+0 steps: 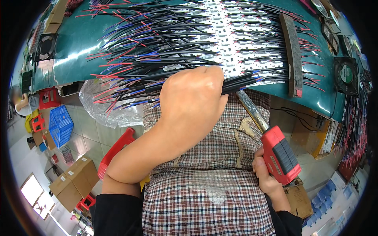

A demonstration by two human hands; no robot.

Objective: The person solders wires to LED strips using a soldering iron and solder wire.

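My left hand (193, 94) is closed around a bundle of black wires (241, 82), which stick out on both sides of the fist. Some wires show blue or red ends. My right hand (265, 173) is wrapped round the handle of a red and black soldering gun (278, 155), low on the right. Its metal barrel points up and left, with the tip end close to the bundle and the table edge. Beyond my fist, rows of small white circuit boards (224, 41) lie on the table, with black wires spreading out from both sides.
A dark bar (291, 55) lies across the wires at the right of the green table (78, 47). Fans stand at left (46, 47) and right (346, 76). A clear plastic bag (114, 108) hangs at the front edge. A checked apron (208, 196) covers my lap.
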